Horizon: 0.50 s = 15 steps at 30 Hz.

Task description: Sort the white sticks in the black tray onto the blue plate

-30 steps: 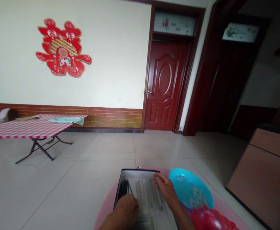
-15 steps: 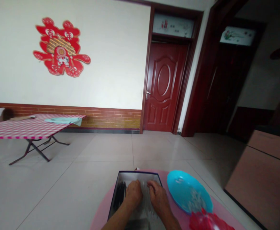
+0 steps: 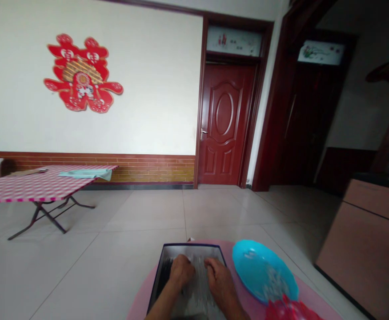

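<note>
Both of my hands are inside a shallow box [image 3: 191, 245] with a dark blue rim. My left hand [image 3: 182, 271] is closed, its fingers curled beside thin black pieces [image 3: 165, 269] along the box's left side; whatever it grips is hidden. My right hand [image 3: 220, 280] is at the right wall with thumb and fingers drawn together, and its contents cannot be made out. Between the hands lie long clear, thin plastic-looking pieces [image 3: 200, 271]. A bright blue oval dish [image 3: 247, 269] right of the box has small clear pieces [image 3: 274, 284] in it.
Box and dish rest on a round pink table [image 3: 141, 289]. A crinkled red see-through thing [image 3: 289, 310] is at the lower right. Beyond the tiled floor stand a folding table [image 3: 44, 189] with a checked cover, a red door [image 3: 224, 120] and a pinkish cabinet [image 3: 364, 240].
My left hand has shifted slightly left and down, over the black pieces. The right hand stays at the box's right side. The whole view has tilted up a little.
</note>
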### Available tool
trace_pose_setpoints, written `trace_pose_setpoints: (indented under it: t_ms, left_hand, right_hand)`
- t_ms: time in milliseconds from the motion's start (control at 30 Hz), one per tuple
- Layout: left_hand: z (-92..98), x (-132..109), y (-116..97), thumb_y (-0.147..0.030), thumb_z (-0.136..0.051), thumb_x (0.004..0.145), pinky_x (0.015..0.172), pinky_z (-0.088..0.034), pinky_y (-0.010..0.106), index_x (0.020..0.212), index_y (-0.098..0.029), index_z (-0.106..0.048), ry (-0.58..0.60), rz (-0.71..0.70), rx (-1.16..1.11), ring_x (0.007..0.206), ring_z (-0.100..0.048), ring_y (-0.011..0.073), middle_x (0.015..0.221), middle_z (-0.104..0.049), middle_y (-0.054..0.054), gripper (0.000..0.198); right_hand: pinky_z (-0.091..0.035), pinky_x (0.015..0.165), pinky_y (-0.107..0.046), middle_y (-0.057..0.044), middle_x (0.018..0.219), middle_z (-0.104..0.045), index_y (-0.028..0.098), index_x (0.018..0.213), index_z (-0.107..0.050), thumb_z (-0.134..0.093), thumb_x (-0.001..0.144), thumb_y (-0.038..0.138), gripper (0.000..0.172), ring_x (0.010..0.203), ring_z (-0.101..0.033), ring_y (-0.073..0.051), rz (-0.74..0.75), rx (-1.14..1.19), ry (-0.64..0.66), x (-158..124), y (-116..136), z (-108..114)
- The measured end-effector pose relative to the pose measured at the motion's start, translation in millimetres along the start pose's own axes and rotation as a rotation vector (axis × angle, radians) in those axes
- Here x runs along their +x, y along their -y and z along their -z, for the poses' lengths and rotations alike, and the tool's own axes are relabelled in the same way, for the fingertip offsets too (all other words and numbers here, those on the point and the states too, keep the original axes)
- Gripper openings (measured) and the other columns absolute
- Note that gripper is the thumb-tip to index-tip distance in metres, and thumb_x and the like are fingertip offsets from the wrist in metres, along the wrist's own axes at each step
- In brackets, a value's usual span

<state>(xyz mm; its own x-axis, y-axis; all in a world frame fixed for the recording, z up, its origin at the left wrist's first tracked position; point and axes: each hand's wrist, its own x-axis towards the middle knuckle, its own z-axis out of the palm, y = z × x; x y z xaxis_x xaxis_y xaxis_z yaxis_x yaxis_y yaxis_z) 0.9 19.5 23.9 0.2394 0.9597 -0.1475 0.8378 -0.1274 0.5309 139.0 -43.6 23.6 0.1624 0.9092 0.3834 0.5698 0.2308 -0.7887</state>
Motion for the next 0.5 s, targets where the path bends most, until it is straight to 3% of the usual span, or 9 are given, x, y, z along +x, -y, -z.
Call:
trace_pose_setpoints:
  t_ms: [167,333,433,500]
  left_hand:
    - [14.8,-3,1,-0.015,-0.053,0.075,0.062,-0.042,0.026,0.065,-0.012,-0.069,-0.117,-0.001,-0.106,0.075,-0.067,0.0224,0.071,-0.071,0.010,0.019]
    - [26.9,-1,5,-0.025,-0.041,0.090,0.076,-0.042,0.025,0.092,-0.015,-0.064,-0.350,0.021,-0.249,0.091,-0.064,0.0197,0.092,-0.070,0.009,0.026]
    - [29.3,1,8,-0.028,-0.034,0.094,0.073,-0.043,0.024,0.100,-0.015,-0.058,-0.434,0.053,-0.381,0.082,-0.066,0.0171,0.090,-0.070,0.009,0.028]
    - [28.8,3,9,-0.029,-0.031,0.095,0.068,-0.044,0.022,0.098,-0.016,-0.056,-0.460,0.070,-0.484,0.071,-0.067,0.0151,0.082,-0.070,0.007,0.028]
  right_hand:
    - [-0.046,0.080,-0.033,-0.009,0.089,-0.071,0.022,0.087,-0.070,-0.044,0.076,0.019,0.028,0.085,-0.064,-0.023,0.052,-0.061,0.047,-2,-7,-3]
    - [-0.044,0.072,-0.031,-0.008,0.079,-0.070,0.022,0.075,-0.071,-0.049,0.068,0.012,0.025,0.078,-0.062,-0.022,0.143,-0.247,0.199,-3,1,-15]
    - [-0.043,0.067,-0.029,-0.007,0.072,-0.069,0.022,0.064,-0.069,-0.050,0.064,0.009,0.023,0.072,-0.063,-0.021,0.177,-0.281,0.282,-2,9,-32]
    - [-0.043,0.063,-0.028,-0.007,0.063,-0.067,0.022,0.055,-0.066,-0.053,0.061,0.008,0.020,0.065,-0.062,-0.020,0.109,-0.262,0.281,-2,12,-45]
